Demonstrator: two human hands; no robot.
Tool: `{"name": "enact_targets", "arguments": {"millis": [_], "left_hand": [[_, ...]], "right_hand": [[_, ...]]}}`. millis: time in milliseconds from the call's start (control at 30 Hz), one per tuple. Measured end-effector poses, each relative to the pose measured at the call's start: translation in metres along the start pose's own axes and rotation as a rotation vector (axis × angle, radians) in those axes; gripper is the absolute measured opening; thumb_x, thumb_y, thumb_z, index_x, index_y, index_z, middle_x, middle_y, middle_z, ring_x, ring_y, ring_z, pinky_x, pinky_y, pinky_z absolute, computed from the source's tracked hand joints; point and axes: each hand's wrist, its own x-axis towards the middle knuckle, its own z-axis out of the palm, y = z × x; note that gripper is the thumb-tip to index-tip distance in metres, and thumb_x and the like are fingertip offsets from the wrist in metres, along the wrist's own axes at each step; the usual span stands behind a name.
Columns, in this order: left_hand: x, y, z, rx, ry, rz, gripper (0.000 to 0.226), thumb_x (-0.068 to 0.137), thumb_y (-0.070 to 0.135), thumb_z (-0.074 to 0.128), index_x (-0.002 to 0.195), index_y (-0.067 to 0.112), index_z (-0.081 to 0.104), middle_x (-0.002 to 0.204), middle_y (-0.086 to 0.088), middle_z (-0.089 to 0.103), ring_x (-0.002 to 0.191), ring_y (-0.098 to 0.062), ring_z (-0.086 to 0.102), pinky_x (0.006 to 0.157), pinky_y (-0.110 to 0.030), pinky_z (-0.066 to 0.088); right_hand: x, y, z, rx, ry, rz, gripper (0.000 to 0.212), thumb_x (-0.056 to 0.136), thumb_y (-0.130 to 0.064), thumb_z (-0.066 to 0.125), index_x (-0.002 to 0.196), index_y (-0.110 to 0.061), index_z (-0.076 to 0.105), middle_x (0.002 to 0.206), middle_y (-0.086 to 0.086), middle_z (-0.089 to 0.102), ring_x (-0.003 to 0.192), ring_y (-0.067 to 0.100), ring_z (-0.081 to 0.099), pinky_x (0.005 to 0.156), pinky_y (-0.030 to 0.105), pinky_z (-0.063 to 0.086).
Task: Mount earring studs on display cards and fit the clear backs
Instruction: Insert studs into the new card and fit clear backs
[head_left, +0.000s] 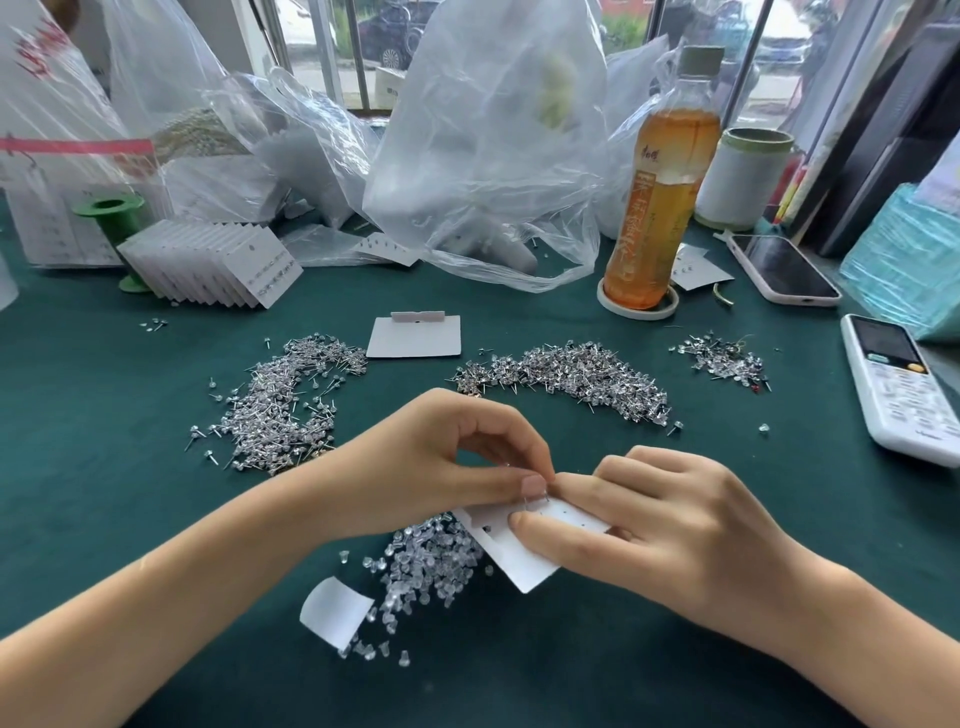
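Keep the white punched paper display card (524, 551) flat on the green cloth just right of the heap of clear plastic backs (426, 561). Your right hand (660, 525) pins it; your left hand (447, 462) pinches something tiny at its top edge. Push straight.

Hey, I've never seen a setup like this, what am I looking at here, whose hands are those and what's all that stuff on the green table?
There is no machine: one camera worn on a person's head looks down at their own hands. The right hand holds a white display card, and the left hand pinches something tiny at the card's edge, too small to identify. On the green table lie piles of earring studs, a heap of clear backs, a stack of cards, plastic bags, a tea bottle and a phone.
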Motion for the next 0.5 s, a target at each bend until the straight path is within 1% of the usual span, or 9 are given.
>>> {"name": "enact_targets", "arguments": {"millis": [167,267,333,433,500], "left_hand": [[-0.0005,-0.0002,0.0001,0.019,-0.005,0.006,0.005,0.083,0.008,0.069,0.089,0.008,0.07,0.085,0.001,0.072,0.083,-0.011,0.068,0.078,-0.018,0.049],[-0.0005,-0.0006,-0.0004,-0.047,0.008,-0.014,0.009,0.083,0.013,0.068,0.089,0.008,0.069,0.086,-0.001,0.072,0.081,-0.01,0.066,0.076,-0.02,0.051],[-0.0006,-0.0008,-0.0008,-0.063,0.007,-0.026,0.008,0.083,0.012,0.067,0.089,0.007,0.069,0.085,-0.001,0.072,0.081,-0.009,0.066,0.075,-0.02,0.051],[-0.0007,-0.0009,-0.0008,0.002,-0.006,-0.023,0.006,0.084,0.01,0.067,0.09,0.007,0.069,0.086,0.0,0.072,0.082,-0.011,0.067,0.077,-0.022,0.052],[-0.0009,-0.0002,-0.0006,0.042,-0.004,-0.015,0.005,0.084,0.009,0.068,0.089,0.009,0.07,0.086,0.002,0.072,0.083,-0.011,0.068,0.078,-0.021,0.052]], "right_hand": [[0.0002,-0.0016,-0.0005,0.011,0.002,0.016,0.03,0.087,0.002,0.056,0.096,-0.02,0.075,0.069,0.002,0.065,0.049,0.022,0.044,0.044,0.028,0.042],[0.0006,-0.0007,-0.0021,0.014,0.014,0.019,0.029,0.089,0.001,0.055,0.097,-0.019,0.075,0.073,0.004,0.068,0.05,0.022,0.046,0.045,0.027,0.041],[0.0002,-0.0002,-0.0026,0.02,0.015,0.02,0.031,0.091,0.0,0.051,0.097,-0.019,0.075,0.075,0.005,0.069,0.05,0.022,0.047,0.046,0.026,0.042],[-0.0006,-0.0012,-0.0016,0.016,0.014,0.018,0.032,0.093,0.001,0.049,0.097,-0.019,0.075,0.074,0.004,0.068,0.05,0.021,0.046,0.046,0.026,0.041],[-0.001,-0.0016,-0.0005,0.01,0.018,0.014,0.031,0.09,0.002,0.053,0.096,-0.019,0.075,0.073,0.004,0.068,0.05,0.021,0.045,0.045,0.026,0.041]]}}
